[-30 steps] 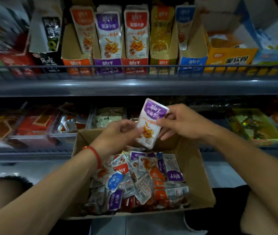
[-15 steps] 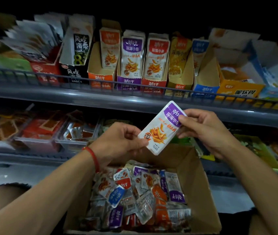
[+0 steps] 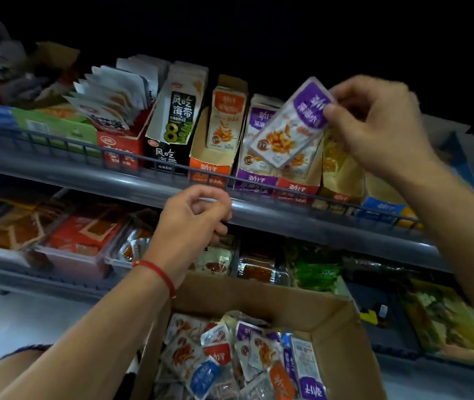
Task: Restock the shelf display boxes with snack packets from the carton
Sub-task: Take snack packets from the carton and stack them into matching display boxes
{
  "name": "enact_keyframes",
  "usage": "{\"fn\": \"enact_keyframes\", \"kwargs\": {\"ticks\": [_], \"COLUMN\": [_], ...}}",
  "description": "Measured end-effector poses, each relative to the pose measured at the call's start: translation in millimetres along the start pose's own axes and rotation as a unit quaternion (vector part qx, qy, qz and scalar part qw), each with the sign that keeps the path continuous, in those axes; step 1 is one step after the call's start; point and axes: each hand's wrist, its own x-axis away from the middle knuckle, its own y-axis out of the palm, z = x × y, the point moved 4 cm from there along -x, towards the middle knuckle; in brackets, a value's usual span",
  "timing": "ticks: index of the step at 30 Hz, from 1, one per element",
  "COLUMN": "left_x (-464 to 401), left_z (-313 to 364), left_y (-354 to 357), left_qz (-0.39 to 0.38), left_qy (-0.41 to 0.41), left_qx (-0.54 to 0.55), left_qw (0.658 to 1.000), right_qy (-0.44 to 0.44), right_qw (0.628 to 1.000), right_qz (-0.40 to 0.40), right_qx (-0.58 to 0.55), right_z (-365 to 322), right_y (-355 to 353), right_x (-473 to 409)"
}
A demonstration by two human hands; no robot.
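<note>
My right hand (image 3: 380, 125) pinches the light, crinkly purple packet (image 3: 290, 125) by its top edge above the shelf's front rail (image 3: 131, 160); my left hand (image 3: 192, 223) hangs loosely curled, holding nothing.

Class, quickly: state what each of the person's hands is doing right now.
Left hand: fingers loosely curled, holding nothing.
Right hand: pinching the purple-topped snack packet by its top edge.
</note>
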Motion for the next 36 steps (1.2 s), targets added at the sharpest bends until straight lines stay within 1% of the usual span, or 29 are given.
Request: {"fn": "enact_keyframes", "kwargs": {"ticks": [3, 7, 10, 12, 17, 25, 30, 36], "left_x": [-3.7, -5.6, -5.7, -6.2, -6.7, -5.5, -3.3, -3.3], "left_z": [-0.2, 0.9, 2.3, 2.6, 2.3, 1.5, 1.2, -0.1], "left_y": [-6.8, -13.2, -15.5, -16.8, -17.4, -11.0, -10.0, -9.6], "left_qz": [0.017, 0.029, 0.027, 0.025, 0.023, 0.017, 0.019, 0.023], "left_qy": [-0.013, -0.018, -0.019, -0.020, -0.014, -0.022, -0.018, -0.019], "left_qx": [0.029, 0.050, 0.054, 0.055, 0.052, 0.048, 0.032, 0.015], "left_qw": [0.999, 0.998, 0.998, 0.998, 0.998, 0.998, 0.999, 0.999], "right_qy": [-0.026, -0.056, -0.062, -0.065, -0.045, -0.044, -0.032, -0.030], "right_qw": [0.997, 0.984, 0.974, 0.970, 0.970, 0.967, 0.962, 0.964], "right_qz": [0.008, -0.033, -0.070, -0.082, -0.088, -0.034, -0.018, -0.013], "right_qx": [0.073, 0.169, 0.204, 0.219, 0.222, 0.249, 0.270, 0.263], "right_z": [-6.7, -6.9, -2.3, 3.1, 14.7, 23.3, 25.2, 22.7], "right_y": [11.8, 40.1, 64.4, 77.7, 91.9, 91.2, 92.2, 90.3], "right_x": [-31.1, -50.1, -53.3, -52.7, -49.6, -54.0, -56.7, -56.9]}}
